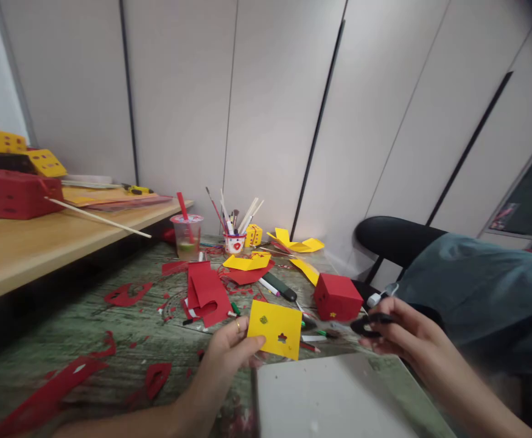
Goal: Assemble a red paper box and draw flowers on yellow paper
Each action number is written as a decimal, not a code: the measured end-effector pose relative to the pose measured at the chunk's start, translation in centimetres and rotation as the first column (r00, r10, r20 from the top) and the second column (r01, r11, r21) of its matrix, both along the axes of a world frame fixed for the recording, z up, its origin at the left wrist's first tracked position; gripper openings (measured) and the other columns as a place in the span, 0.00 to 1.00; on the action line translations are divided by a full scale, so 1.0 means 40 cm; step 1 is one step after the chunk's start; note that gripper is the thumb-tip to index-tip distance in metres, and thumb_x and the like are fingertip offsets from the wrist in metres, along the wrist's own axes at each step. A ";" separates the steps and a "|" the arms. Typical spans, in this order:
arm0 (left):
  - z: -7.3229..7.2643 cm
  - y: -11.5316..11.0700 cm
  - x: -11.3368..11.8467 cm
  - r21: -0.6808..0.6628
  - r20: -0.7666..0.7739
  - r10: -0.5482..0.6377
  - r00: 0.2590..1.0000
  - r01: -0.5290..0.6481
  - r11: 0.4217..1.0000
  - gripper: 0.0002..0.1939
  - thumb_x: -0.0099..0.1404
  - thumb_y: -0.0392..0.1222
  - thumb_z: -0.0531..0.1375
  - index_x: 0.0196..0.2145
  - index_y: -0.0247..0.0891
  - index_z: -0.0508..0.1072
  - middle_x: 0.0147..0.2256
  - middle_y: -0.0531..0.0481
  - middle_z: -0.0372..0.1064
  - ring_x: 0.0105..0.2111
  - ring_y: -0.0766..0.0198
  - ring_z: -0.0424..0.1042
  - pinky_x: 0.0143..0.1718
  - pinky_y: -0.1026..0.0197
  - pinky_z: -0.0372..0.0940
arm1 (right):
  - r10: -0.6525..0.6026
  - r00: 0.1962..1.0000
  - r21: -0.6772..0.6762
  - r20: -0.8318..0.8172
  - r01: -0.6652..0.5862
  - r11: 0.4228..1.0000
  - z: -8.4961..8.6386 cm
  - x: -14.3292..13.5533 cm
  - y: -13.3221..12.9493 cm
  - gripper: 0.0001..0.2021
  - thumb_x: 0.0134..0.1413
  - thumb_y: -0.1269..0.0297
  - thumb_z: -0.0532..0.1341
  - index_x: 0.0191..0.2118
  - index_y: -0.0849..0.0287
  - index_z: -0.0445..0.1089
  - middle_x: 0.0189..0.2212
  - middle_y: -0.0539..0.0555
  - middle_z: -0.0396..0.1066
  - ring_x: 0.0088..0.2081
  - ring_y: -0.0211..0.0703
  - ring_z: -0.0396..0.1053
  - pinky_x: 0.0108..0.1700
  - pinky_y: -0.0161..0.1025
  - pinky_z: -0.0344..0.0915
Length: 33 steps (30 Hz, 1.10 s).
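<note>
My left hand (236,344) pinches the lower left edge of a yellow paper square (275,328), thumb in front. Two small flower shapes show on the square, one of them looking like a cut-out hole. Off to the right, my right hand (400,328) is closed around the black handles of a tool (371,325), blurred, that looks like scissors. A red paper box (338,297) with a small yellow flower on its side stands between the hands, farther back. Below the yellow square lies a pale grey board (330,398).
Red paper scraps (156,378) litter the green wooden table (124,340). Behind are a cup with a red straw (187,238), a pot of brushes (235,243) and folded yellow paper (248,261). A wooden shelf (28,243) juts in at left; a black chair (385,237) stands right.
</note>
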<state>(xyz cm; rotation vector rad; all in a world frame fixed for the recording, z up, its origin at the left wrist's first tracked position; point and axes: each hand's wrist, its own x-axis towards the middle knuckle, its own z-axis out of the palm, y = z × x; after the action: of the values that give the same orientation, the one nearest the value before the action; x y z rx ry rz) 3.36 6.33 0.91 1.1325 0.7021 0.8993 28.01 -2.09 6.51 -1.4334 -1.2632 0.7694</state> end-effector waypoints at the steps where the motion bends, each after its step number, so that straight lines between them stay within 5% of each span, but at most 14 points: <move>1: 0.003 -0.003 -0.001 -0.009 0.015 -0.003 1.000 0.003 1.000 0.13 0.51 0.39 0.59 0.36 0.32 0.69 0.34 0.46 0.72 0.29 0.63 0.70 0.29 0.64 0.62 | -0.016 0.998 -0.061 -0.053 0.013 0.998 -0.021 0.019 -0.027 0.10 0.48 0.60 0.59 0.28 0.55 0.56 0.29 0.48 0.64 0.30 0.43 0.71 0.32 0.38 0.67; 5: 0.010 -0.011 0.009 -0.069 0.025 -0.111 0.994 0.112 0.991 0.13 0.50 0.37 0.60 0.35 0.30 0.70 0.33 0.44 0.72 0.33 0.59 0.71 0.33 0.61 0.64 | -0.021 0.995 -0.102 -0.100 0.011 0.995 -0.085 0.059 -0.110 0.12 0.42 0.61 0.63 0.23 0.57 0.57 0.25 0.48 0.63 0.28 0.43 0.69 0.28 0.36 0.65; 10: 0.006 -0.017 0.051 -0.244 0.072 -0.398 0.914 0.403 0.882 0.12 0.46 0.37 0.63 0.30 0.29 0.73 0.30 0.42 0.74 0.32 0.56 0.73 0.35 0.58 0.65 | -0.117 0.984 0.195 0.131 0.090 0.977 -0.090 0.030 -0.148 0.11 0.40 0.73 0.60 0.19 0.56 0.55 0.23 0.47 0.63 0.26 0.38 0.64 0.27 0.33 0.63; 14: 0.032 -0.033 0.066 -0.217 0.092 -0.419 0.903 0.428 0.877 0.11 0.51 0.36 0.61 0.34 0.28 0.72 0.34 0.40 0.73 0.35 0.56 0.72 0.39 0.57 0.64 | -0.170 0.926 0.357 0.336 0.042 0.933 -0.072 -0.005 -0.155 0.11 0.40 0.78 0.56 0.21 0.55 0.54 0.26 0.47 0.64 0.28 0.37 0.65 0.28 0.32 0.63; 17: 0.056 -0.038 0.061 -0.230 0.076 -0.368 0.927 0.376 0.898 0.14 0.55 0.37 0.59 0.40 0.29 0.69 0.39 0.41 0.71 0.37 0.60 0.71 0.36 0.62 0.65 | -0.150 0.786 0.385 0.600 -0.119 0.915 -0.073 -0.014 -0.165 0.11 0.41 0.80 0.54 0.23 0.54 0.56 0.27 0.47 0.67 0.30 0.38 0.68 0.29 0.32 0.64; 20: 0.065 -0.035 0.056 -0.296 -0.016 -0.295 0.955 0.277 0.914 0.14 0.55 0.39 0.60 0.40 0.32 0.68 0.37 0.43 0.72 0.32 0.65 0.72 0.26 0.69 0.64 | -0.147 0.530 0.353 0.835 -0.310 0.883 -0.081 -0.017 -0.179 0.11 0.48 0.78 0.53 0.28 0.53 0.63 0.31 0.49 0.73 0.38 0.42 0.70 0.34 0.34 0.66; 22: 0.066 -0.032 0.055 -0.312 -0.084 -0.257 0.963 0.219 0.925 0.13 0.53 0.40 0.62 0.37 0.33 0.69 0.35 0.45 0.73 0.30 0.66 0.72 0.23 0.70 0.63 | -0.188 0.372 0.336 0.909 -0.387 0.859 -0.084 -0.022 -0.184 0.13 0.54 0.76 0.49 0.34 0.53 0.67 0.36 0.50 0.74 0.42 0.43 0.69 0.37 0.35 0.66; 26: 0.066 -0.036 0.057 -0.300 -0.085 -0.260 0.962 0.224 0.927 0.14 0.48 0.40 0.66 0.33 0.31 0.72 0.34 0.43 0.73 0.32 0.62 0.72 0.30 0.67 0.65 | -0.358 0.189 0.404 0.914 -0.370 0.836 -0.082 -0.034 -0.174 0.20 0.62 0.72 0.40 0.36 0.60 0.69 0.35 0.52 0.74 0.34 0.42 0.69 0.32 0.35 0.65; 31: 0.046 -0.053 0.066 -0.281 0.032 -0.289 0.957 0.286 0.916 0.11 0.49 0.39 0.65 0.31 0.30 0.73 0.32 0.42 0.73 0.32 0.61 0.72 0.35 0.65 0.65 | -0.365 0.122 0.385 0.923 -0.304 0.872 -0.084 -0.061 -0.130 0.18 0.60 0.74 0.39 0.44 0.68 0.65 0.29 0.58 0.72 0.30 0.44 0.65 0.26 0.36 0.61; 33: 0.034 -0.060 0.071 -0.290 0.093 -0.321 0.942 0.334 0.897 0.09 0.52 0.39 0.64 0.31 0.31 0.74 0.31 0.43 0.73 0.31 0.61 0.72 0.35 0.64 0.65 | -0.237 0.236 0.297 0.942 -0.264 0.918 -0.092 -0.081 -0.110 0.18 0.58 0.75 0.42 0.48 0.70 0.62 0.28 0.61 0.71 0.31 0.48 0.63 0.26 0.38 0.60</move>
<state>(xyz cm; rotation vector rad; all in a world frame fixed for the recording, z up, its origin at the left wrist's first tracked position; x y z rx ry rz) 6.19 3.92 2.28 0.9177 0.5678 0.5057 24.78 -6.48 2.85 -1.5281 -2.2207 -0.6413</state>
